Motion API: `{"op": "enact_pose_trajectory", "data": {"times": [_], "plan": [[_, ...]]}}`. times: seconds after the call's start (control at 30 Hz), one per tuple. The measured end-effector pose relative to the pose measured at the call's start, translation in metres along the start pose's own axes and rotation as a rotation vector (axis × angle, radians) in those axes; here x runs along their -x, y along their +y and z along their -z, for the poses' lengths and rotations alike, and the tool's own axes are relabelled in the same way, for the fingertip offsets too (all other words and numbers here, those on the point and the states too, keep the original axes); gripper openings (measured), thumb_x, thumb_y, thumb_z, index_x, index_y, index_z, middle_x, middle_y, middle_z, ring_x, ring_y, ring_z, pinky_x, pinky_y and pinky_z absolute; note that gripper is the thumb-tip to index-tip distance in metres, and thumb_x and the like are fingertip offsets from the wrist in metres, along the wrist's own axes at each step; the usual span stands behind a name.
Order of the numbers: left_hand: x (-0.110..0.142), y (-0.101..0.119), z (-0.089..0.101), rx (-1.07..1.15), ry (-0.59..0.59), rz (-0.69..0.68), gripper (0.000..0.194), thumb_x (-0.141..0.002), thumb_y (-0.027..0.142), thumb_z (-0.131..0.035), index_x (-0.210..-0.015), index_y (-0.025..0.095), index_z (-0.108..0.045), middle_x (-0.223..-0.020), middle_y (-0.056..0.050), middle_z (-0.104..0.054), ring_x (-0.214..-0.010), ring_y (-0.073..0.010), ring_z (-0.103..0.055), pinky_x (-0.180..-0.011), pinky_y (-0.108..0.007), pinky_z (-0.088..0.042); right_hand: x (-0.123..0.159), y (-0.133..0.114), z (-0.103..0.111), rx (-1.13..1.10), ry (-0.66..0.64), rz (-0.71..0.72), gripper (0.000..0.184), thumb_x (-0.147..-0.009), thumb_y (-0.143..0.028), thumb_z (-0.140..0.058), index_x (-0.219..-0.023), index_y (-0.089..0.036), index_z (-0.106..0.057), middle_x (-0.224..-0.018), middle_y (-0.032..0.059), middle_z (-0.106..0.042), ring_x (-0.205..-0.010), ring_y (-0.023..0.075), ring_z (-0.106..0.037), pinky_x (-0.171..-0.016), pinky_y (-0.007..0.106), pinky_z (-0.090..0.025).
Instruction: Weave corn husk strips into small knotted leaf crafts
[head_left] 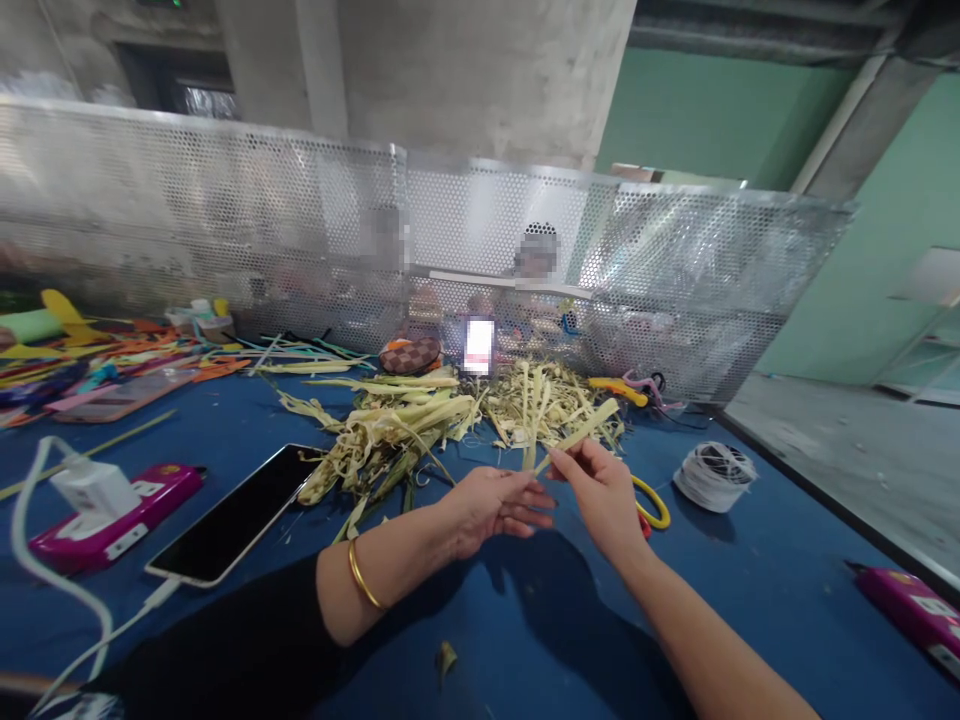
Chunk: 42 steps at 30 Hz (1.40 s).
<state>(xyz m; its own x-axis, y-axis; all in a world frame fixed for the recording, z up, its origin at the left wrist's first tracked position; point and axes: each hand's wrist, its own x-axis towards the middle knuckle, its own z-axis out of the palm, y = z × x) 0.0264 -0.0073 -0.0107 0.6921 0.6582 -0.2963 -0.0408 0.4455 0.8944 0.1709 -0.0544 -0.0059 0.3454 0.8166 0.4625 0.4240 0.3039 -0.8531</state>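
Thumb and forefinger of my left hand pinch the lower end of a pale, upright corn husk strip; its other fingers are stretched out loosely. Close beside it on the right, my right hand is closed on another corn husk strip, which slants up to the right. The two strips meet between my fingertips, and how they join there is hidden. Behind my hands lie a bundle of corn husks and a heap of husk scraps. Partly behind my right hand is a yellow loop-shaped handle.
On the blue table are a phone on a cable, a magenta power strip, a white spool and a checked pouch. A lit screen stands before the perforated metal panel. Colourful strips lie left.
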Motion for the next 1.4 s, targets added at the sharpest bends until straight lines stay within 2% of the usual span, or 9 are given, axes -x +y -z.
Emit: {"op": "enact_pose_trajectory", "data": {"times": [0.1, 0.23, 0.37, 0.5, 0.73, 0.83, 0.93, 1.07, 1.4], "plan": [[-0.004, 0.003, 0.005, 0.091, 0.022, -0.011, 0.025, -0.087, 0.033, -0.052, -0.085, 0.010, -0.063, -0.085, -0.010, -0.070, -0.068, -0.0130, -0.067, -0.041, -0.015, -0.034, 0.006, -0.006, 0.003, 0.241, -0.015, 0.351, 0.013, -0.084, -0.027, -0.054, -0.074, -0.021, -0.058, -0.070, 0.0030, -0.063, -0.068, 0.0167, -0.057, -0.064, 0.029, -0.044], [-0.010, 0.007, 0.014, 0.190, 0.038, -0.022, 0.022, -0.088, 0.030, -0.052, -0.082, 0.011, -0.061, -0.069, -0.005, -0.065, -0.052, -0.0072, -0.059, -0.036, -0.014, -0.028, 0.016, -0.015, 0.001, 0.609, -0.276, 0.993, 0.020, -0.088, -0.012, -0.044, -0.081, -0.019, -0.062, -0.076, 0.0048, -0.065, -0.072, 0.0160, -0.057, -0.068, 0.029, -0.042], [-0.015, 0.008, 0.020, 0.261, -0.007, 0.039, 0.019, -0.088, 0.026, -0.050, -0.078, 0.012, -0.059, -0.059, 0.000, -0.059, -0.041, -0.0046, -0.047, -0.035, -0.015, -0.028, 0.023, -0.021, -0.009, 0.869, -0.481, 1.238, 0.025, -0.089, -0.009, -0.040, -0.079, -0.017, -0.062, -0.069, 0.0037, -0.062, -0.067, 0.0164, -0.054, -0.079, 0.035, -0.043], [-0.015, 0.008, 0.017, 0.309, 0.045, -0.049, 0.024, -0.088, 0.022, -0.050, -0.066, 0.013, -0.054, -0.054, 0.002, -0.053, -0.043, -0.0039, -0.047, -0.042, -0.014, -0.035, 0.023, -0.022, -0.010, 0.643, -0.449, 1.051, 0.018, -0.089, -0.011, -0.043, -0.095, -0.017, -0.060, -0.080, 0.0052, -0.067, -0.077, 0.0170, -0.058, -0.082, 0.035, -0.043], [0.003, 0.006, -0.002, 0.015, 0.028, -0.102, 0.019, -0.083, 0.030, -0.057, -0.079, 0.012, -0.060, -0.069, -0.004, -0.065, -0.051, -0.0076, -0.058, -0.040, -0.016, -0.035, 0.008, -0.006, 0.002, 0.200, 0.028, 0.291, 0.016, -0.084, -0.029, -0.055, -0.097, -0.021, -0.059, -0.078, 0.0027, -0.064, -0.071, 0.0171, -0.059, -0.066, 0.030, -0.046], [0.007, 0.001, -0.008, -0.084, 0.003, -0.092, 0.024, -0.082, 0.035, -0.058, -0.076, 0.012, -0.061, -0.068, -0.005, -0.067, -0.050, -0.0089, -0.059, -0.038, -0.017, -0.035, 0.001, -0.002, 0.000, 0.045, 0.002, 0.049, 0.026, -0.076, -0.037, -0.061, -0.095, -0.019, -0.060, -0.071, -0.0001, -0.060, -0.063, 0.0157, -0.055, -0.061, 0.029, -0.046], [0.008, -0.002, -0.011, -0.129, -0.025, -0.074, 0.030, -0.078, 0.041, -0.062, -0.077, 0.011, -0.062, -0.069, -0.006, -0.068, -0.049, -0.0098, -0.059, -0.037, -0.017, -0.034, -0.001, -0.006, -0.002, -0.117, -0.082, -0.131, 0.025, -0.068, -0.042, -0.067, -0.075, -0.018, -0.060, -0.058, -0.0039, -0.052, -0.053, 0.0123, -0.048, -0.053, 0.026, -0.042], [0.005, -0.002, -0.008, -0.065, -0.012, -0.045, 0.036, -0.074, 0.046, -0.066, -0.083, 0.011, -0.064, -0.081, -0.010, -0.070, -0.055, -0.0109, -0.062, -0.038, -0.017, -0.032, 0.001, -0.014, -0.002, -0.255, -0.087, -0.195, 0.032, -0.064, -0.042, -0.071, -0.054, -0.019, -0.051, -0.052, -0.0049, -0.049, -0.052, 0.0101, -0.045, -0.053, 0.024, -0.039], [0.005, 0.000, -0.004, -0.082, -0.050, -0.060, 0.043, -0.071, 0.052, -0.067, -0.081, 0.011, -0.065, -0.083, -0.011, -0.070, -0.055, -0.0111, -0.061, -0.040, -0.019, -0.034, 0.004, -0.010, 0.000, -0.032, 0.021, -0.107, 0.026, -0.068, -0.042, -0.068, -0.061, -0.020, -0.055, -0.060, 0.0009, -0.063, -0.059, 0.0165, -0.057, -0.060, 0.030, -0.044]]}}
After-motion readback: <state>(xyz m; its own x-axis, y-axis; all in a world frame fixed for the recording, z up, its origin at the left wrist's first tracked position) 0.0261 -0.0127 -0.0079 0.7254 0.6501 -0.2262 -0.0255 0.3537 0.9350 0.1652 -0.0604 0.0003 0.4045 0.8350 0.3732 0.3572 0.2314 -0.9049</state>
